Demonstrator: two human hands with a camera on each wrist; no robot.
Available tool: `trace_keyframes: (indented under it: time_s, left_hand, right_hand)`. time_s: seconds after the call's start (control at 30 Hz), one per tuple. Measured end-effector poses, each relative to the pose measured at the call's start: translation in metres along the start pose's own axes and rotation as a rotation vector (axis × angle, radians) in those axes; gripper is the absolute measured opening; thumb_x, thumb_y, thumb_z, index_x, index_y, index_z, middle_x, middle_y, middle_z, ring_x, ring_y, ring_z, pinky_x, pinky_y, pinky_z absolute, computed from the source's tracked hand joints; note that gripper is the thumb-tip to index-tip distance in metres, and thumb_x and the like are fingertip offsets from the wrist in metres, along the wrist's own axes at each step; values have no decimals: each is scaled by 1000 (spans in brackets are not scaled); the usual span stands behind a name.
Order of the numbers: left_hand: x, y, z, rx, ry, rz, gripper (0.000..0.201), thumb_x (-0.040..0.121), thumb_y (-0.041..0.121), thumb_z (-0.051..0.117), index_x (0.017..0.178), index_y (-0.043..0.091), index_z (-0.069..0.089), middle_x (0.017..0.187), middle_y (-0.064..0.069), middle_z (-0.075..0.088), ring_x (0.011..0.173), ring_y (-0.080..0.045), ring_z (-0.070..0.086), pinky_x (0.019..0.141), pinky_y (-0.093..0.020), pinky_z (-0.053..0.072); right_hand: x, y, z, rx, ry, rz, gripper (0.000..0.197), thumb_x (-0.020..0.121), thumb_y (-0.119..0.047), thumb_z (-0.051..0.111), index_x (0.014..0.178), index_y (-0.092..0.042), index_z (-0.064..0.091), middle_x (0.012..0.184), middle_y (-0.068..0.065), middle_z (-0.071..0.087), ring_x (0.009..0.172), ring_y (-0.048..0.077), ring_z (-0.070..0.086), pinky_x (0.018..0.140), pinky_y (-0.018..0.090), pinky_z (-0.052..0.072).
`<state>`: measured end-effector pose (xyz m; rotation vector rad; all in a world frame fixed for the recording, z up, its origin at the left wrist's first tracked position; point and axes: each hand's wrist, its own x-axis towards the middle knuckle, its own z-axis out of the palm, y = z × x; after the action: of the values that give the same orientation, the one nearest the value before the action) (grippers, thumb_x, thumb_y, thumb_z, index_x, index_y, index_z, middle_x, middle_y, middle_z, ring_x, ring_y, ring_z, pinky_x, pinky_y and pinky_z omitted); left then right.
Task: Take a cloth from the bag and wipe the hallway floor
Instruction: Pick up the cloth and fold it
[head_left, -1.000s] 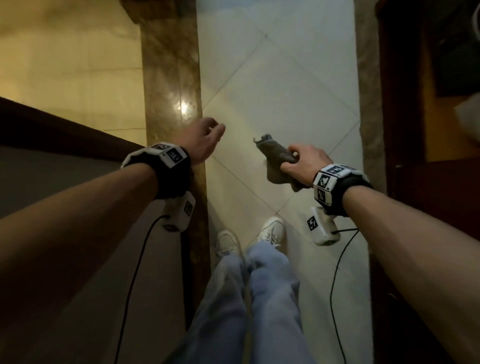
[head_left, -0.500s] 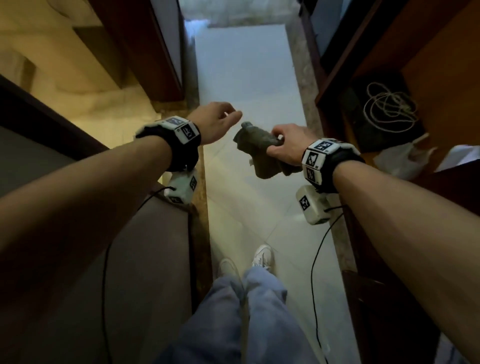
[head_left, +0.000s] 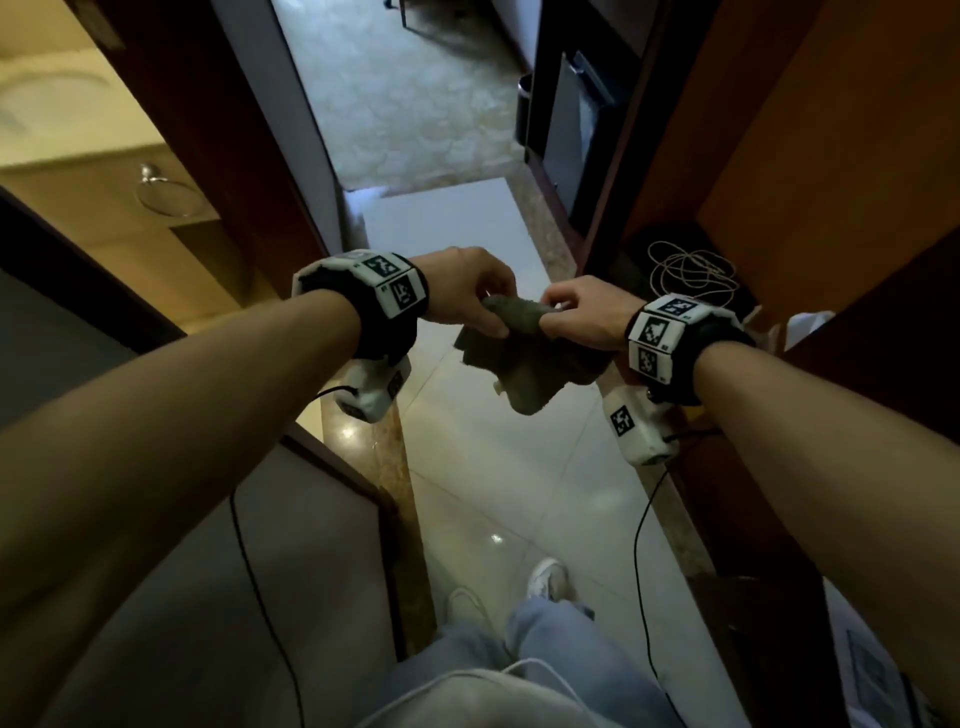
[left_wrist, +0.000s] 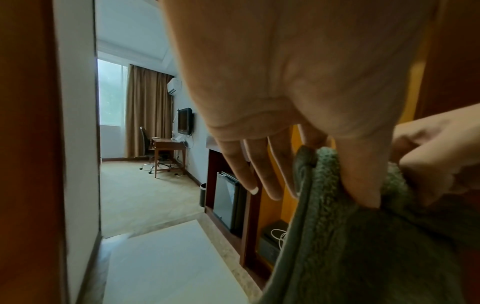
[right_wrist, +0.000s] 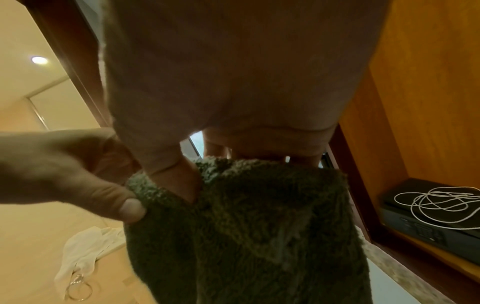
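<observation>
Both your hands pinch top edge of cloth (head_left: 524, 358) at frame centre: left hand (head_left: 467, 296), right hand (head_left: 582, 312). Spread it open, then crouch to hallway floor (head_left: 498, 467) below.

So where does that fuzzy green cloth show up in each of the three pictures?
Head view: the fuzzy green cloth hangs at centre, pinched by the left hand and the right hand.
Left wrist view: it fills the lower right, under the thumb.
Right wrist view: it fills the lower centre.
Shared landmark: the coiled white cord on the right-side wooden shelf, also seen at and.
</observation>
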<state>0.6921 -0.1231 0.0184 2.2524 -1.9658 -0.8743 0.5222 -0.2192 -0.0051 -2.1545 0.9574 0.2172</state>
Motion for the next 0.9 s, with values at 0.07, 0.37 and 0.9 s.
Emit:
trace_keyframes:
  time_s: [0.07, 0.37, 0.9]
  left_hand:
    - [-4, 15, 0, 28, 41, 39, 30, 82, 37, 73, 107, 22, 66, 99, 3, 67, 93, -20, 62, 90, -43, 51]
    - [-21, 84, -17, -46, 122, 6, 19, 88, 41, 66, 99, 25, 65, 92, 7, 66, 87, -11, 62, 84, -36, 53]
    - [-51, 202, 21, -47, 220, -217, 32, 90, 48, 61, 102, 19, 68, 89, 2, 68, 81, -13, 64, 69, -29, 53]
  right_hand:
    - [-15, 5, -4, 11, -10, -5, 14, 81, -28, 63, 93, -25, 68, 91, 4, 69, 88, 24, 67, 87, 47, 56]
    - [-63, 17, -61, -37, -225, -119, 42, 75, -38, 81, 109, -21, 65, 99, 3, 73, 87, 21, 72, 81, 41, 60]
    - [-123, 96, -106, -141, -69, -346, 21, 81, -20, 73, 102, -22, 72, 88, -1, 71, 82, 17, 70, 73, 36, 61]
